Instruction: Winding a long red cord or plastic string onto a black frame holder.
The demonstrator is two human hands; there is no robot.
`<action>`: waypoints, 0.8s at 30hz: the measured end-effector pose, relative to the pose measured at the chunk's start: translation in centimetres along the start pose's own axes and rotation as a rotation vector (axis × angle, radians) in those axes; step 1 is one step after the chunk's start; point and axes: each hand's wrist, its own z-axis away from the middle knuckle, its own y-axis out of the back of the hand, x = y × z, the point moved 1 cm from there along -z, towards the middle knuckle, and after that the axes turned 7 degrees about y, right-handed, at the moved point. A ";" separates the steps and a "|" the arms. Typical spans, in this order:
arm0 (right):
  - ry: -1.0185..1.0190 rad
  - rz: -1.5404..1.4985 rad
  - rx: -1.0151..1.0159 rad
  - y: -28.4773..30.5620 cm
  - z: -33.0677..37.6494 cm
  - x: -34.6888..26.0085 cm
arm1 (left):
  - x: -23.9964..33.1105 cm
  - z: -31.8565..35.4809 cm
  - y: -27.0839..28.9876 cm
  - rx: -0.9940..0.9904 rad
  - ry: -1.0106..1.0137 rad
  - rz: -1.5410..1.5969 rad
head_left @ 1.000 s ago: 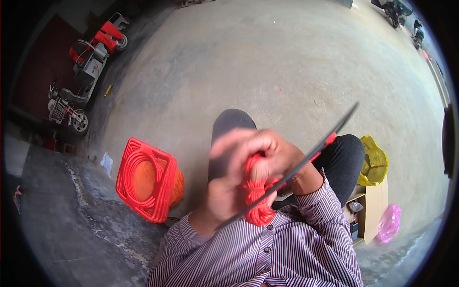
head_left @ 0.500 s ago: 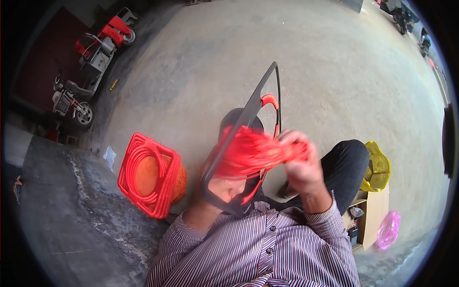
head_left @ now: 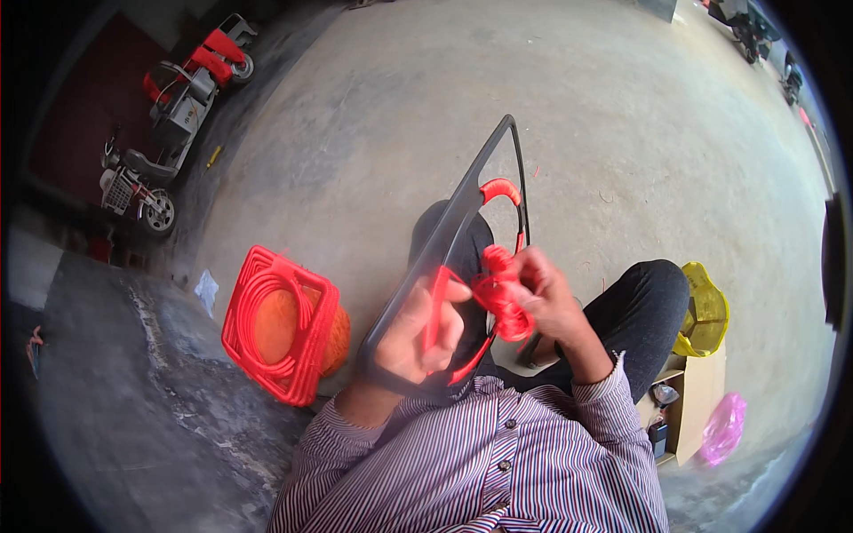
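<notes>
A tilted black rectangular frame [head_left: 466,195] stands over my lap, with a curved inner ring [head_left: 500,188] partly wrapped in red cord. My left hand [head_left: 413,336] is closed round the frame's lower part and a red-wrapped piece there; the frame's side bar partly hides the grip. On the right, the fingers of my right hand [head_left: 544,298] are closed on a bunched hank of red cord [head_left: 503,302], close beside the inner ring. Whether the cord passes through the ring at this instant I cannot tell.
Left of me, a stack of red rectangular frames with curved rings [head_left: 306,377] leans on a round orange object [head_left: 275,327]. To the right are a yellow container [head_left: 706,320], an open cardboard box [head_left: 697,400] and a pink plastic bag [head_left: 724,429]. Parked vehicles [head_left: 182,120] stand far left.
The blurred spread of red cord across the frame is now a compact hank on the right of it. My right hand has moved slightly left and down; my left hand shows more clearly.
</notes>
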 end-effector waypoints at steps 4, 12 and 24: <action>-0.050 0.021 -0.101 -1.6 -2.4 -1.2 | 0.7 -0.8 -3.0 0.111 -0.010 -0.234; 0.027 -0.548 -0.251 -3.5 -6.3 -8.2 | -1.2 -0.9 -4.3 -0.081 0.040 0.050; 0.209 -0.239 -0.258 -3.6 -5.4 -7.7 | -2.4 -1.4 -3.0 -0.054 0.192 0.303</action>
